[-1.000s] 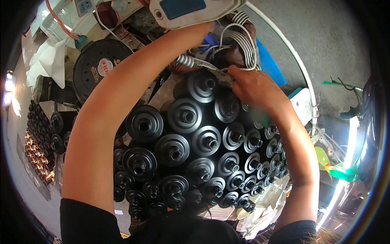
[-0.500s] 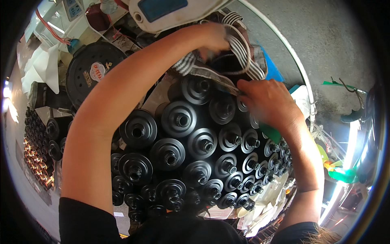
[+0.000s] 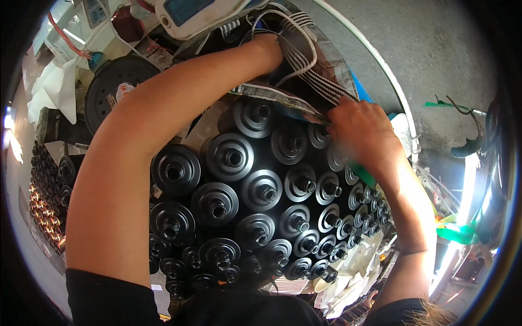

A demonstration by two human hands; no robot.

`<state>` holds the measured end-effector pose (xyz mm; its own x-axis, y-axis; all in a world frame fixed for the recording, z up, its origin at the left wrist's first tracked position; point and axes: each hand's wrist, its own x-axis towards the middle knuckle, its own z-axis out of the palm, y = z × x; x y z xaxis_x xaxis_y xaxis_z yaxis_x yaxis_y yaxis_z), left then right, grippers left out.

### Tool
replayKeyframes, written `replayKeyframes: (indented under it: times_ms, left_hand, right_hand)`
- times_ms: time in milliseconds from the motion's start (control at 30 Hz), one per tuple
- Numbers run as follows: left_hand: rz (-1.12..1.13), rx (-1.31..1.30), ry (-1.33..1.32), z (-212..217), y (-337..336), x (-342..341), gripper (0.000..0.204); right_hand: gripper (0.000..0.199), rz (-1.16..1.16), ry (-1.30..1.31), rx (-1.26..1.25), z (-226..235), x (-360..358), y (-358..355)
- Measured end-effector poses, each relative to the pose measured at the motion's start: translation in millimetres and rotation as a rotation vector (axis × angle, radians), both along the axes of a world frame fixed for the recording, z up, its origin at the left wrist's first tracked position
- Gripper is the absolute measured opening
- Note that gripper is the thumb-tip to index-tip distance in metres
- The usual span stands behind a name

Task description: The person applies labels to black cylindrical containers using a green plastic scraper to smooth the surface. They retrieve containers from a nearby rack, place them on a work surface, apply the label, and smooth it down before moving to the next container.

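A dark bag (image 3: 266, 92) with black-and-white striped straps gapes beyond the rows of black cylinders. My left hand (image 3: 268, 53) reaches into its mouth; the fingers are out of sight inside, so what they hold does not show. My right hand (image 3: 361, 129) is closed on the bag's near right edge, by the foot of a striped strap. A pale cord handle (image 3: 314, 46) loops over the opening. Just below the bag stand many round black cylinders (image 3: 230, 157), upright and close together, each with a stepped top and a threaded neck.
A white device with a blue screen (image 3: 187, 12) overhangs the bag at the top. A round black lid (image 3: 106, 89) lies to the left. More small cylinders (image 3: 46, 212) stand at far left. A white pipe (image 3: 380, 60) curves along the right, beside grey floor (image 3: 435, 49).
My left hand has gone from above the straps down into the bag. The bag's mouth has spread wider. My right hand keeps its hold on the edge, nearly in place.
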<state>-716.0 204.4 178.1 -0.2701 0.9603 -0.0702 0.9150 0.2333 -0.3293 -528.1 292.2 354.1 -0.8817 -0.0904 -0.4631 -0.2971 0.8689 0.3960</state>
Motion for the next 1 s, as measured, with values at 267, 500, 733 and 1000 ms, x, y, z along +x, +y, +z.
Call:
replayKeyframes:
  times_ms: [267, 500, 733, 1000]
  left_hand:
    - [0.053, 0.284, -0.314, -46.8, 62.0, 8.9, 0.022]
    - [0.101, 0.254, -0.384, -49.3, 63.6, -5.2, 0.023]
    - [0.089, 0.235, -0.39, -50.2, 55.1, -0.7, 0.023]
    - [0.084, 0.207, -0.377, -51.9, 45.6, 0.7, 0.024]
  right_hand:
    - [0.016, -0.009, -0.006, 0.015, 5.0, 2.1, -9.4]
    - [0.014, -0.005, 0.055, -0.075, 13.9, 4.0, -4.1]
    - [0.012, 0.005, 0.055, -0.086, 14.5, 8.8, 0.2]
    - [0.013, -0.015, 0.079, -0.1, 13.7, 5.7, 3.0]
